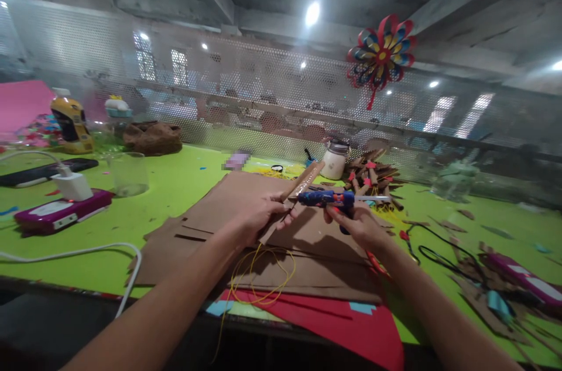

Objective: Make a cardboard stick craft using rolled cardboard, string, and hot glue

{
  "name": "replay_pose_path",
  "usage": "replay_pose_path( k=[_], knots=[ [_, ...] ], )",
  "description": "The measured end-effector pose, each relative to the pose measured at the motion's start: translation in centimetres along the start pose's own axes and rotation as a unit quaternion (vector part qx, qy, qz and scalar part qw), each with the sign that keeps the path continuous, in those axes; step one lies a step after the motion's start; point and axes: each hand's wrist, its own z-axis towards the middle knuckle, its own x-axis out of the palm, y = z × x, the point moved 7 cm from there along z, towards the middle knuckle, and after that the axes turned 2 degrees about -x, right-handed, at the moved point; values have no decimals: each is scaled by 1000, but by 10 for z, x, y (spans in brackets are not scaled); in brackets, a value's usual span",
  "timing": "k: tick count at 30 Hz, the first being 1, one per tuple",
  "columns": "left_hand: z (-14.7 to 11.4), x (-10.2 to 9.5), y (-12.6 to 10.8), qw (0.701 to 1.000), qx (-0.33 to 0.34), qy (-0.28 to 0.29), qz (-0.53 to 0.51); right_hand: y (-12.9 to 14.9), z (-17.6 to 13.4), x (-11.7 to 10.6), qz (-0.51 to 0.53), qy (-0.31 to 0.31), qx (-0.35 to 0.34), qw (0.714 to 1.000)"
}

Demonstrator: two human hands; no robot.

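Observation:
My left hand (267, 216) is closed around a narrow folded strip of brown cardboard (307, 179), its far end tilted up and away. In my right hand (357, 222) is a blue glue gun (327, 199) with a clear glue stick (373, 199) poking out of its back. The gun's nozzle meets or nearly touches the strip beside my left fingers; which of the two I cannot tell. A thin yellow string (263, 295) hangs in loops below my left hand. Stacked brown cardboard sheets (211, 207) lie beneath both hands.
Red paper (351, 324) overhangs the table's front edge. Left are a purple power strip (65, 213), a white charger (72, 185) and a clear cup (128, 175). A white jar (335, 159) and a heap of cardboard pieces (373, 175) stand behind; a black cord (448, 251) lies right.

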Motion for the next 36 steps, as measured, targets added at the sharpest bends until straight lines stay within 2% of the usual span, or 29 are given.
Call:
replay_pose_path(
  k=[5,11,14,18,23,28,30,36],
  knots=[
    [-1,4,-3,1000,16,14,5,4,-1,-2,-14,-1,-13,1000],
    [0,1,-2,1000,19,7,16,13,0,-10,-43,-60,-45,996],
    [1,1,-1,1000,16,9,13,13,0,-8,-62,-43,-50,996],
    [1,1,-1,1000,22,13,12,11,-1,-12,-48,-51,-50,996],
    [1,2,-3,999,28,18,17,6,0,-8,-36,-27,-30,999],
    [1,3,-4,999,29,11,31,1,3,-16,9,-89,-36,995],
    [1,3,-4,999,35,12,33,0,3,-14,16,-82,-30,996],
    [0,5,-3,998,37,24,40,5,2,-4,38,6,-28,999]
  ],
)
